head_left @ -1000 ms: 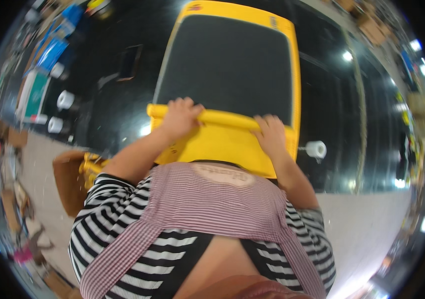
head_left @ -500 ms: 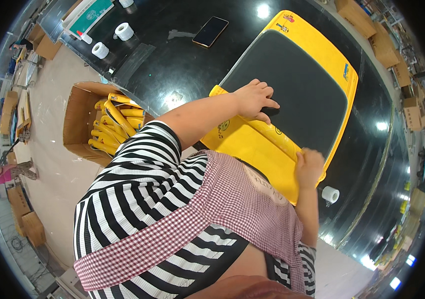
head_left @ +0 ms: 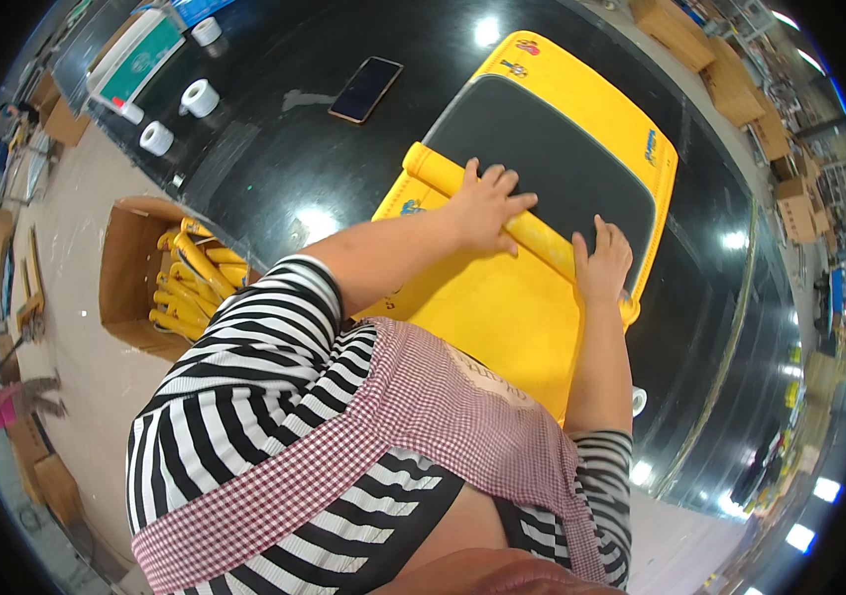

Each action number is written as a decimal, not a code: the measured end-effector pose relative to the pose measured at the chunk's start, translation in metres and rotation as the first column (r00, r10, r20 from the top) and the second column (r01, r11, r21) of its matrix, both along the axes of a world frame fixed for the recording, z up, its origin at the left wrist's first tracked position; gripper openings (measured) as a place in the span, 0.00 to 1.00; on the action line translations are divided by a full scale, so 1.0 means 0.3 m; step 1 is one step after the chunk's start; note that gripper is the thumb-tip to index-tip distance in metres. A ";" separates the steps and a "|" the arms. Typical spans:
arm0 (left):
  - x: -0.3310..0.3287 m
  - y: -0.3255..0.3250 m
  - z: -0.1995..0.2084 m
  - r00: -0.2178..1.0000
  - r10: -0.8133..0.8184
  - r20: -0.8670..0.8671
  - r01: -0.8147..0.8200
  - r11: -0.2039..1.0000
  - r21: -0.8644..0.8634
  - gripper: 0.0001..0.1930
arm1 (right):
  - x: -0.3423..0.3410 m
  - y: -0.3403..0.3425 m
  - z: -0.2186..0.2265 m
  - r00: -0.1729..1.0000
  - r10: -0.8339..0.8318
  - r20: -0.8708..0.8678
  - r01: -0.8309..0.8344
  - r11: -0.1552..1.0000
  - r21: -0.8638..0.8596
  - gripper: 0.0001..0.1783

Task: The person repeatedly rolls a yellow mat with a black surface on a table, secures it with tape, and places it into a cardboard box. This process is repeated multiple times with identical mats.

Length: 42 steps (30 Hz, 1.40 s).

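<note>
A yellow mat with a dark grey panel (head_left: 552,139) and small cartoon prints lies on the black table. Across it runs a yellow roll (head_left: 433,169), slanting from upper left to lower right. My left hand (head_left: 487,210) lies on the middle of this roll, fingers spread. Near its right end my right hand (head_left: 603,260) rests with fingers stretched out and pointing away from me. On my side of the roll spreads a plain yellow surface (head_left: 487,317); part of it is hidden by my left forearm and apron.
At the table's left edge an open cardboard box (head_left: 130,268) holds several yellow rolls (head_left: 200,268). A phone (head_left: 365,89), white tape rolls (head_left: 199,97), a red-capped bottle (head_left: 127,110) and a green-and-white box (head_left: 137,61) lie farther off. Another tape roll (head_left: 638,401) sits by my right forearm.
The yellow roll has moved away from me over the grey panel, baring more yellow on my side. My right hand has moved forward and its fingers have straightened. The view has shifted.
</note>
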<state>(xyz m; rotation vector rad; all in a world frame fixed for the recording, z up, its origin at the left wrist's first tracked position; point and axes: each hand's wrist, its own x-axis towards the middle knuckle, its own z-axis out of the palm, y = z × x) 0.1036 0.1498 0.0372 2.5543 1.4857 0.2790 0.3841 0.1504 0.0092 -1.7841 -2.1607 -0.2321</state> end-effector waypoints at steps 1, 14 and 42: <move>0.004 0.056 0.037 0.999 -0.014 -0.030 0.011 0.997 -0.081 0.42 | -0.006 0.038 0.027 0.996 -0.069 -0.056 0.070 0.997 0.013 0.22; 0.035 0.101 0.060 0.965 -0.231 -0.122 0.194 0.947 -0.255 0.32 | 0.003 -0.153 0.057 0.992 0.119 -0.035 -0.124 0.956 -0.267 0.28; -0.360 -0.507 -0.053 0.896 0.427 0.118 -0.443 0.874 0.200 0.21 | 0.177 -0.847 -0.089 0.808 -0.503 -0.307 0.425 0.859 -0.286 0.26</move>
